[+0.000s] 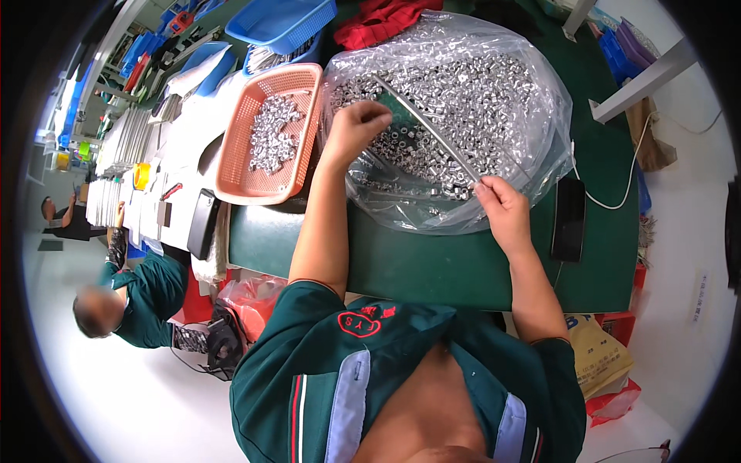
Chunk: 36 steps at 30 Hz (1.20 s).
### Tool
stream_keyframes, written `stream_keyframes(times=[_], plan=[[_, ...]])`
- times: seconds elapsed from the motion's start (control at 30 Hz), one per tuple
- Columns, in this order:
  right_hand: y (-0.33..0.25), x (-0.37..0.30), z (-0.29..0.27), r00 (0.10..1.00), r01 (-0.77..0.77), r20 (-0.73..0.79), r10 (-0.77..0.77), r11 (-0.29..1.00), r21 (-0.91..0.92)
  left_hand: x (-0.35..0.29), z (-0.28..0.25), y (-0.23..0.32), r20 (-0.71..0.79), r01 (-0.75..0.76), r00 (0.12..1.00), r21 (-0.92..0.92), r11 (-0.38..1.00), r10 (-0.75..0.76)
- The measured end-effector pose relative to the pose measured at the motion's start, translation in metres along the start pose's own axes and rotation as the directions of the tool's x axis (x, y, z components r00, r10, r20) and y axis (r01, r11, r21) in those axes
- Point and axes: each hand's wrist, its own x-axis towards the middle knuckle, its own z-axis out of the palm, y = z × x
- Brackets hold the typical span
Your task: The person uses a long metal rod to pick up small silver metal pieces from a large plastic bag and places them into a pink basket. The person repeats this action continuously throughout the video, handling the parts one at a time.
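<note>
A thin metal rod (424, 123) is pinched at its near end by the right hand (505, 208), while the left hand (356, 127) is closed over the nuts (463, 85) at its far end. The loose plastic bag (494, 193) could be snagged and nuts spilled across the green table (432, 262). An orange basket (247, 177) of nuts is set just left; a black phone (570, 220) lies right.

Factory assembly floor, small-parts workshop. Long workbench (432, 262) with green mat. Clear plastic bag (532, 100) heaped with small metal nuts. Orange mesh basket (297, 139) holding more of same. Blue plastic baskets (282, 19) and blue bins stacked behind. Stacks of white flat parts (116, 147) along neighbouring bench. 2 more workers (139, 301) seated at left, 1 in same green uniform as camera wearer. Pale bare floor (131, 401), sacks and red bags under bench. Black phone (570, 220) charging on mat.
</note>
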Motion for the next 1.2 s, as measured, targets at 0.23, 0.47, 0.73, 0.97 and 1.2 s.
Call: stream_keyframes(times=[0.23,0.47,0.73,0.97,1.2], plan=[[-0.001,0.0,0.0,1.0,-0.019,-0.014,0.019,1.0,-0.005,-0.002,0.022,-0.007,0.067,-0.101,0.995,0.62,0.778,0.075],[0.001,0.002,-0.003,0.999,-0.048,-0.018,0.048,0.999,-0.013,0.003,0.012,-0.004,-0.102,0.105,0.989,-0.035,0.994,-0.108],[-0.005,0.0,0.001,1.0,-0.021,-0.011,0.021,0.999,-0.031,0.004,-0.011,-0.023,0.116,0.124,0.981,-0.992,0.038,-0.157],[0.003,0.0,0.001,0.999,0.02,0.029,-0.018,0.997,-0.079,0.003,-0.011,-0.027,0.075,0.088,0.986,-0.992,0.085,-0.146],[0.005,-0.001,0.001,0.999,0.017,0.038,-0.012,0.989,-0.146,0.005,-0.013,-0.02,-0.029,0.023,0.991,-0.923,0.385,-0.13]])
